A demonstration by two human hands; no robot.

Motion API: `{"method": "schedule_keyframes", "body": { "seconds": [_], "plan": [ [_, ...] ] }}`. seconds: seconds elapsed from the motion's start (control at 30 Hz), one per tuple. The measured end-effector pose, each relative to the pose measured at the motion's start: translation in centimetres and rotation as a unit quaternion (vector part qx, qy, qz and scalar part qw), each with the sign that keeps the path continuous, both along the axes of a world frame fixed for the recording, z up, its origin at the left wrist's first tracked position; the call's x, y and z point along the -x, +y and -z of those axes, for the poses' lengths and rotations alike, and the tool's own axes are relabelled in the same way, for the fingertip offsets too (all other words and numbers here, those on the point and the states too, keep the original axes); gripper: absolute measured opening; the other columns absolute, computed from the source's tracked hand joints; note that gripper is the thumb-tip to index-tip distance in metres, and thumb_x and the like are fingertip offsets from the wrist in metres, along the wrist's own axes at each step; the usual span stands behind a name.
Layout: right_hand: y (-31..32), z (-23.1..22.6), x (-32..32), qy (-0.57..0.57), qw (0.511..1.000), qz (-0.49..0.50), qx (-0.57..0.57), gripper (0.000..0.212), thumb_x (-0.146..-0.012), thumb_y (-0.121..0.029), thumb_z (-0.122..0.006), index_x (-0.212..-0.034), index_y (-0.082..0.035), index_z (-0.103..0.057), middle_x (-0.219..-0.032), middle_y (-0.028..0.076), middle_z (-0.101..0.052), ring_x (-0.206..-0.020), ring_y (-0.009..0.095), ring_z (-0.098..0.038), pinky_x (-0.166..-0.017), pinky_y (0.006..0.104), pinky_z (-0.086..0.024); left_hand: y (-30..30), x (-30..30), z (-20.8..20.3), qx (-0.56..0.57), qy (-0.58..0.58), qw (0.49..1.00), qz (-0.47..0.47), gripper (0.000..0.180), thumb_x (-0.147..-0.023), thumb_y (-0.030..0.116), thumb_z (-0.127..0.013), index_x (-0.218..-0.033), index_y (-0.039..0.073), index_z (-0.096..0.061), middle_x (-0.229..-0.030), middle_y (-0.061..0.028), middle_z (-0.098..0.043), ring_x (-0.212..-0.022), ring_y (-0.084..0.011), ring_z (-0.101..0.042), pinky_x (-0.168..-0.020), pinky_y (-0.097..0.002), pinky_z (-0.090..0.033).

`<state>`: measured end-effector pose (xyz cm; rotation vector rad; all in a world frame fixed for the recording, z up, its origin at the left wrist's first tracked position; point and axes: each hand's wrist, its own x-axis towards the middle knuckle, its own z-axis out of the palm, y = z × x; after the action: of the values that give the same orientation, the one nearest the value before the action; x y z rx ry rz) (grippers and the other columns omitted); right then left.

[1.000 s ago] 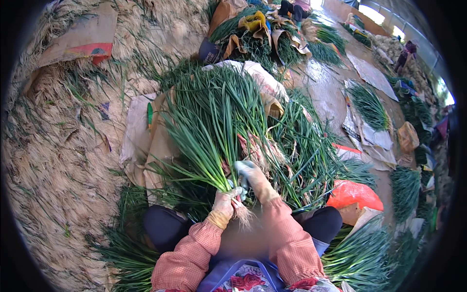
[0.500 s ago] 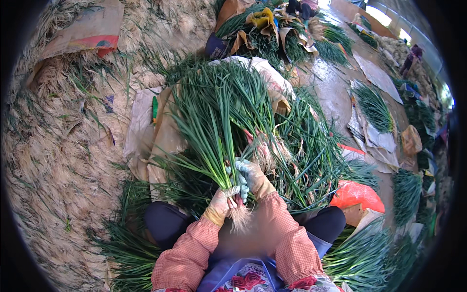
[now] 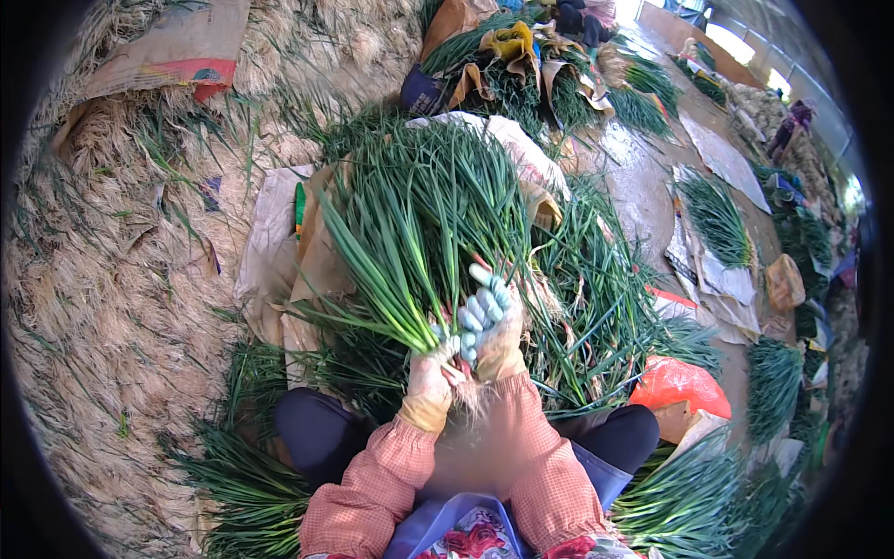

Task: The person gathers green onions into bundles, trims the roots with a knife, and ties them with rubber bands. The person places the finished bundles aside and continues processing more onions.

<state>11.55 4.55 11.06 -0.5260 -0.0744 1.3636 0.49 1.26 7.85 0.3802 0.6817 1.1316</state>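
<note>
My left hand [image 3: 430,377], in a pale glove, is closed around a bunch of green onions [image 3: 396,270] just above their roots. The long green leaves fan up and away from me, while the pale, stringy roots [image 3: 473,399] hang below my fist. Right beside the bunch's lower stems is my right hand [image 3: 496,326], its blue-green gloved fingers apart and partly bent, with nothing plainly held. Whether its fingertips touch the stems I cannot tell. Just beyond lies a heap of loose green onions [image 3: 591,289], and more with reddish stems and roots [image 3: 545,291] rest near my right hand.
Bundled green onions lie by my left knee [image 3: 256,489] and right knee [image 3: 689,494]. An orange-red plastic bag [image 3: 684,384] sits at the right. Pale root litter [image 3: 121,345] covers the ground at left. Sacks [image 3: 270,224] lie under the heap; other people [image 3: 792,126] are far off.
My right hand has come off the stems and turned, its fingers spreading from their grip. The bunch in my left hand has tilted a little left.
</note>
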Motion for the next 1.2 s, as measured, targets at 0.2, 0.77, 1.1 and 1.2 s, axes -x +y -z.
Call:
{"method": "schedule_keyframes", "body": {
  "seconds": [0.2, 0.77, 1.1, 1.2],
  "plan": [
    [3.1, -2.9, -0.4, -0.021, 0.999, 0.016, -0.036, 0.030, -0.096, -0.020, -0.042, -0.108, 0.004, -0.055, -0.048, -0.007, -0.023, -0.038, 0.006, -0.019, -0.035, 0.0214, -0.019, 3.0, -2.0, -2.8, 0.019, -0.021, 0.996, -0.086, 0.005, -0.085, 0.003, -0.058, -0.090, 0.003, -0.058, -0.071, -0.0086, -0.062, -0.047, -0.0149, -0.053, -0.035, -0.0215, -0.037],
    [6.7, 2.2, -6.6, -0.875, 0.436, -0.081, 0.193, 0.032, -0.081, -0.034, -0.062, -0.093, -0.005, -0.060, -0.083, 0.017, -0.067, -0.079, 0.032, -0.066, -0.071, 0.0420, -0.051, 3.9, 0.6, -0.1, -0.035, -0.249, 0.953, 0.171, 0.046, -0.088, 0.020, -0.063, -0.126, 0.000, -0.046, -0.066, 0.0033, -0.043, -0.058, -0.0082, -0.041, -0.052, -0.0256, -0.037],
    [-2.3, 3.0, -3.0, -0.631, 0.737, -0.212, 0.118, 0.033, -0.089, -0.030, -0.063, -0.111, -0.006, -0.064, -0.089, 0.007, -0.068, -0.074, 0.014, -0.060, -0.069, 0.0290, -0.049, 6.5, 0.0, 5.8, -0.006, 0.048, 0.995, 0.088, 0.015, -0.087, 0.004, -0.058, -0.101, 0.004, -0.056, -0.089, -0.0127, -0.067, -0.070, -0.0252, -0.066, -0.043, -0.0286, -0.048],
    [-0.1, 4.3, -4.3, -0.472, 0.858, -0.137, 0.151, 0.031, -0.090, -0.028, -0.060, -0.105, -0.001, -0.061, -0.080, 0.005, -0.065, -0.056, 0.011, -0.054, -0.050, 0.0248, -0.044, 5.1, -0.3, 4.5, 0.024, 0.041, 0.994, 0.101, 0.011, -0.084, 0.002, -0.057, -0.095, 0.003, -0.054, -0.085, -0.0146, -0.066, -0.070, -0.0254, -0.066, -0.053, -0.0350, -0.056]
  ]
}}
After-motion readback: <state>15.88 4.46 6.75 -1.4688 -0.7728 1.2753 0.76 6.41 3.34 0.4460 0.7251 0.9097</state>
